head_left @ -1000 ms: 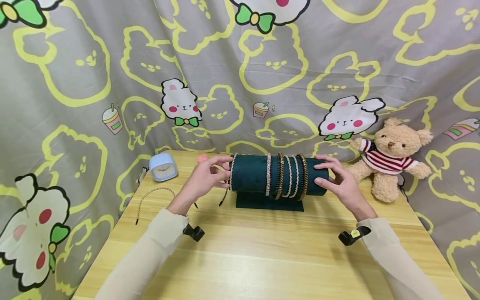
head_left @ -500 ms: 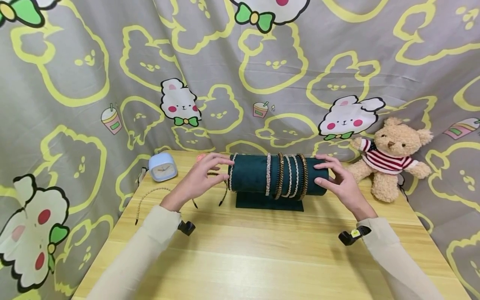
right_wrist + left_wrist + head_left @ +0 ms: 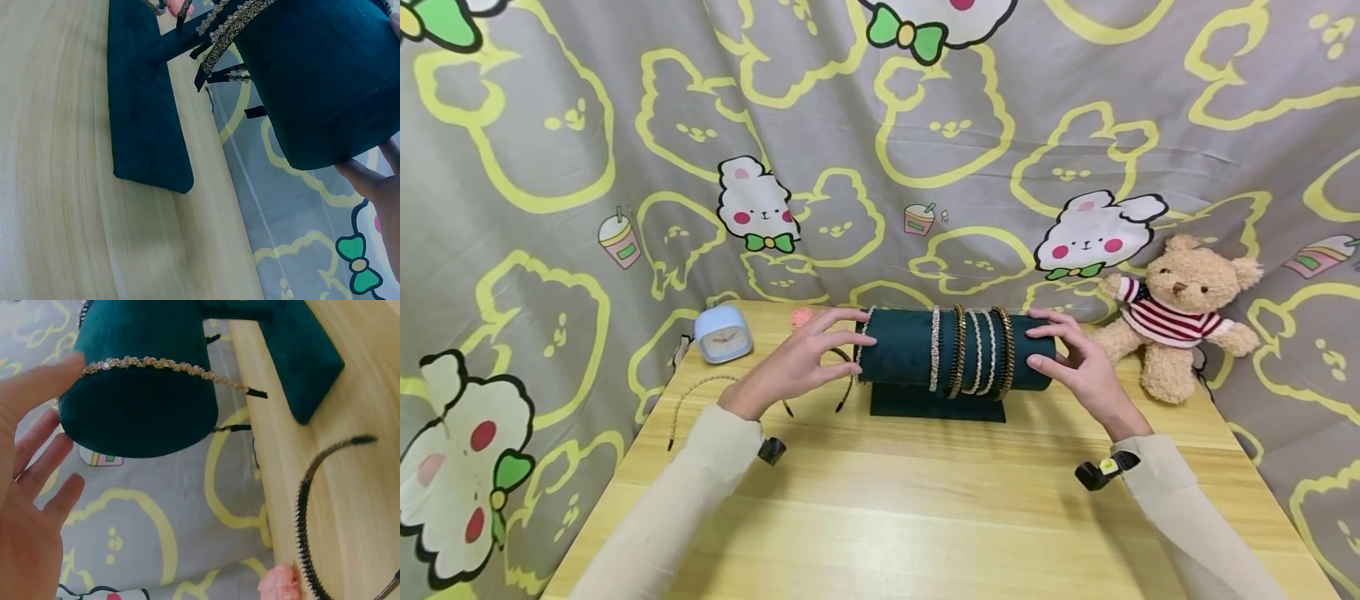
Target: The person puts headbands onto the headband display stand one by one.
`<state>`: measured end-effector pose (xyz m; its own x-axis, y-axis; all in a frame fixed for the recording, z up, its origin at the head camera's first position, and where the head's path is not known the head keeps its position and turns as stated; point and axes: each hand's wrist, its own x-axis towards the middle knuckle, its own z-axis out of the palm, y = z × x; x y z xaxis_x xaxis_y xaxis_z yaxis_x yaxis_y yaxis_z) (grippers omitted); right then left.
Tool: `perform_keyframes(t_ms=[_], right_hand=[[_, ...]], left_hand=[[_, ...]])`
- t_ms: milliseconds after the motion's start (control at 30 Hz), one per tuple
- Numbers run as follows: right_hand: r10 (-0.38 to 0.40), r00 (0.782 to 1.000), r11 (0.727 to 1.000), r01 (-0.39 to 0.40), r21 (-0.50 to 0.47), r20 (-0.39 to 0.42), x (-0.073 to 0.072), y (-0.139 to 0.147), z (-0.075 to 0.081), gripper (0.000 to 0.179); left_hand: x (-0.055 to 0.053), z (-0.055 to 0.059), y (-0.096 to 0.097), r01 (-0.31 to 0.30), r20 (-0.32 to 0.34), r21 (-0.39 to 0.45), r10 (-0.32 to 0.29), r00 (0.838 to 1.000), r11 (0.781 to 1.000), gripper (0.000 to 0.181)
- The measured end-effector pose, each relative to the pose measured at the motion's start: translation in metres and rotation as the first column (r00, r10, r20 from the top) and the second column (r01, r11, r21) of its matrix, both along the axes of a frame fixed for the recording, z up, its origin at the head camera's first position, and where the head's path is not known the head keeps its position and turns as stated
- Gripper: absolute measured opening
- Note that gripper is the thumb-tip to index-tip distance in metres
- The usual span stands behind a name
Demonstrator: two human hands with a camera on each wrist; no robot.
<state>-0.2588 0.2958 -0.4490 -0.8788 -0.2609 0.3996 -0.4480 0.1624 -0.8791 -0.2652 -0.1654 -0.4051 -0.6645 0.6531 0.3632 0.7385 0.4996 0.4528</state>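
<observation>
A dark green velvet headband stand (image 3: 898, 350), a thick roll on a flat base, lies crosswise on the table. Several beaded and braided headbands (image 3: 958, 350) circle its right half. Around its left end runs a thin sparkly headband (image 3: 162, 364). My left hand (image 3: 801, 358) is at that end, fingers spread and loosely bent; in the left wrist view a fingertip touches this headband beside the roll. At the opposite end, my right hand (image 3: 1082, 362) grips the roll, fingers over the top and thumb in front.
Left of the stand, a dark toothed headband (image 3: 303, 512) and a thin beaded headband (image 3: 681, 400) lie on the wooden table (image 3: 925, 508). A blue clock (image 3: 722, 333) and a pink fluffy thing (image 3: 802, 317) are behind them. A teddy bear (image 3: 1180, 321) sits at right, before a patterned curtain (image 3: 842, 108).
My left hand has loosened at the roll's left end, shifting slightly left and then spreading its fingers onto the front edge. My right hand keeps its hold.
</observation>
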Motion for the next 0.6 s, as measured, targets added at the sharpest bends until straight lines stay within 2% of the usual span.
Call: perform_keyframes(t_ms=[133, 267, 600], right_hand=[[0.0, 1.0, 1.0, 0.0, -0.002, 0.003, 0.0, -0.0007, 0.0001, 0.033], [0.001, 1.0, 1.0, -0.001, -0.003, 0.002, -0.0001, -0.0008, 0.0002, 0.033], [0.011, 1.0, 1.0, -0.011, -0.014, -0.003, -0.0006, -0.0003, -0.0003, 0.033]], left_hand=[[-0.0012, 0.0012, -0.002, 0.038, -0.053, -0.032, -0.04, 0.998, 0.999, 0.046], [-0.0027, 0.0007, -0.0032, 0.066, -0.077, -0.041, -0.069, 0.995, 0.997, 0.048], [-0.0033, -0.0052, -0.0004, 0.04, -0.129, -0.028, -0.044, 0.991, 0.999, 0.046]])
